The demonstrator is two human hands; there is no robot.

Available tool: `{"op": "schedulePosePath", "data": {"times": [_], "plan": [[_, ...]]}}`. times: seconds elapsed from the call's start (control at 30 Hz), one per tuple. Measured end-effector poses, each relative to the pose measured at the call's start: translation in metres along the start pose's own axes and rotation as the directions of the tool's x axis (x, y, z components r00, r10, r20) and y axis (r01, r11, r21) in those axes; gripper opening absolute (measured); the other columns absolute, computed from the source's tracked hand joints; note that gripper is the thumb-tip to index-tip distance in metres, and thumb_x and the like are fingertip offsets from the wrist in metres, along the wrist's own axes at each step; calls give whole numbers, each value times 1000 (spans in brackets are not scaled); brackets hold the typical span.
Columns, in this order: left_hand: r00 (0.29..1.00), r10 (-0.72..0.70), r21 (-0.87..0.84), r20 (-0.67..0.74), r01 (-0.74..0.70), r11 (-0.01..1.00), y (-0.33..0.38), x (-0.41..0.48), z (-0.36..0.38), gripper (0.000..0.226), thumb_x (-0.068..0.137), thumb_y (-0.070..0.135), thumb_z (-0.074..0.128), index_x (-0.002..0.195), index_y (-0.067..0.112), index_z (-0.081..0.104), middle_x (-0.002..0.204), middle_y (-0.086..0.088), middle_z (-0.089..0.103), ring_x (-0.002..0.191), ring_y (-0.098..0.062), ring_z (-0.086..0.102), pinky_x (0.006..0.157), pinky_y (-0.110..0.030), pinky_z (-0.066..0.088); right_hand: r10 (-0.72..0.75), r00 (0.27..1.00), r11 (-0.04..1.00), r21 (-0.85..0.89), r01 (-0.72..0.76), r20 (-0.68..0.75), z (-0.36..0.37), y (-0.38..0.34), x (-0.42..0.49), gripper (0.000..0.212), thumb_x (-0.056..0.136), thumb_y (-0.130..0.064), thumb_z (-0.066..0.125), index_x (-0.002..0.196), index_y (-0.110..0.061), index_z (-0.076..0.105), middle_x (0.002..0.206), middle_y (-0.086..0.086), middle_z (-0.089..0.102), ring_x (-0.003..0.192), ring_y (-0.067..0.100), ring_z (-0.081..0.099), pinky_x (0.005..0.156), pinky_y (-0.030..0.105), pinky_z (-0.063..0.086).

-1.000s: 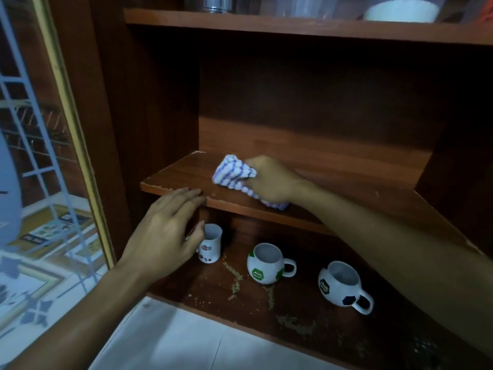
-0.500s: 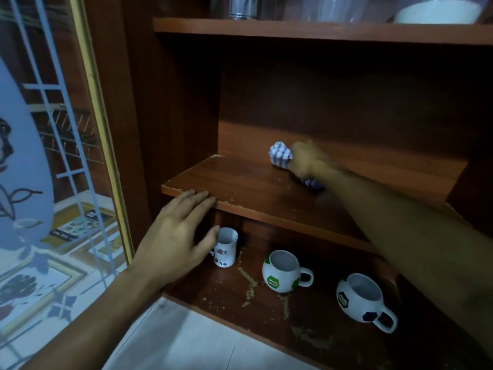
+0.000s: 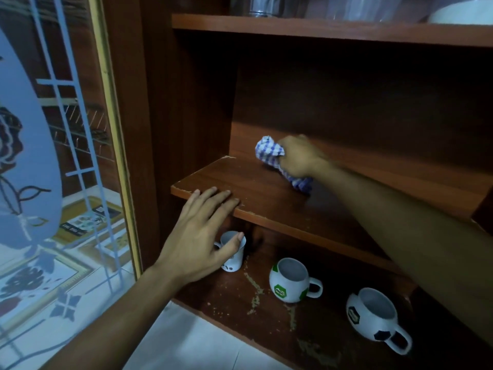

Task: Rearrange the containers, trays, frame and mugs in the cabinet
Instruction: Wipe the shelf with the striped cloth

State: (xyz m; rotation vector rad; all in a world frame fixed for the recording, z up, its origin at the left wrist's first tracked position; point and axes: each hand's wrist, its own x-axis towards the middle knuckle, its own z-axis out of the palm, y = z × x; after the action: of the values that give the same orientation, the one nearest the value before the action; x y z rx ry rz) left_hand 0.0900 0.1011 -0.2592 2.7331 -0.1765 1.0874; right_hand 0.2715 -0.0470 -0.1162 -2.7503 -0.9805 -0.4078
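My right hand [image 3: 298,157] grips a crumpled blue-and-white checked cloth [image 3: 268,152] against the back left part of the middle shelf [image 3: 266,198]. My left hand [image 3: 198,236] rests with straight fingers on that shelf's front edge, near its left corner. On the bottom shelf [image 3: 266,316] stand three mugs: a small white mug [image 3: 234,253] partly behind my left thumb, a round white-and-green football mug [image 3: 290,280], and a white-and-black football mug [image 3: 373,316] at the right.
The top shelf [image 3: 333,29] carries a metal container [image 3: 260,6], clear glassware and a white bowl [image 3: 464,12]. A glass cabinet door [image 3: 53,156] with a blue floral pattern stands at the left. Pale floor tiles [image 3: 200,343] lie below.
My right hand carried the cloth from the shelf's front edge to the back, then a little leftward along the back. My left hand stayed on the front edge.
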Motion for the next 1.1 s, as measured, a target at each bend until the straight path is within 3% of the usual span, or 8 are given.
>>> {"op": "schedulePosePath", "data": {"times": [0.2,0.3,0.43,0.63,0.8,0.9,1.0,1.1], "plan": [[999,10,-22,-33,-11,1000,1,-9,0,62,94,54,44,143,17,45,150,-3,40,146,-19,22,118,-51,17,104,979,993,-69,-93,177,6,0,8,35,102,-18,46,130,-1,57,138,15,55,125,27,52,77,19,32],[999,-1,-17,-44,0,1000,1,-15,1,62,93,51,46,144,17,44,152,-3,37,147,-19,20,117,-54,18,71,980,994,-93,-54,187,19,-19,12,35,99,-14,45,129,-1,58,136,15,57,125,29,53,90,24,39],[998,2,-19,-64,-4,1000,-1,-19,1,60,93,48,49,143,15,45,153,-3,36,147,-20,20,115,-54,21,-166,963,986,11,167,210,32,-51,13,25,94,-11,46,108,-6,66,112,16,69,105,31,63,83,28,45],[997,8,-34,-83,-11,999,-1,-23,0,58,93,45,50,141,13,49,152,-5,38,146,-21,22,115,-51,25,-530,779,810,470,350,334,6,-69,-4,13,95,-11,61,107,-9,66,105,5,73,88,6,63,83,26,48],[998,7,-31,-64,-9,999,-2,-22,-2,57,93,46,50,139,12,50,151,-4,39,146,-20,23,113,-51,28,-336,938,933,164,319,85,-2,-43,36,17,93,-6,52,102,-2,66,101,11,69,88,16,60,69,27,37],[999,2,-27,-51,-3,1000,-2,-22,-3,58,93,47,49,140,14,49,151,-4,39,146,-21,22,113,-52,29,-114,983,993,-18,118,141,15,-31,65,27,97,-11,43,111,-4,65,114,12,67,109,31,60,78,30,40],[999,2,-21,-49,-4,1000,-3,-22,-3,57,93,46,50,140,14,49,151,-4,39,146,-21,22,113,-52,29,-85,948,995,78,64,307,34,-37,85,36,105,-7,30,130,7,51,93,2,57,122,27,53,74,15,39],[999,10,-14,-51,-10,1000,-3,-22,-3,56,93,45,51,139,13,50,151,-4,39,146,-20,22,113,-51,29,-119,956,993,36,114,268,46,-54,78,34,104,-14,38,131,-2,56,107,2,60,100,17,55,62,10,35]]}}
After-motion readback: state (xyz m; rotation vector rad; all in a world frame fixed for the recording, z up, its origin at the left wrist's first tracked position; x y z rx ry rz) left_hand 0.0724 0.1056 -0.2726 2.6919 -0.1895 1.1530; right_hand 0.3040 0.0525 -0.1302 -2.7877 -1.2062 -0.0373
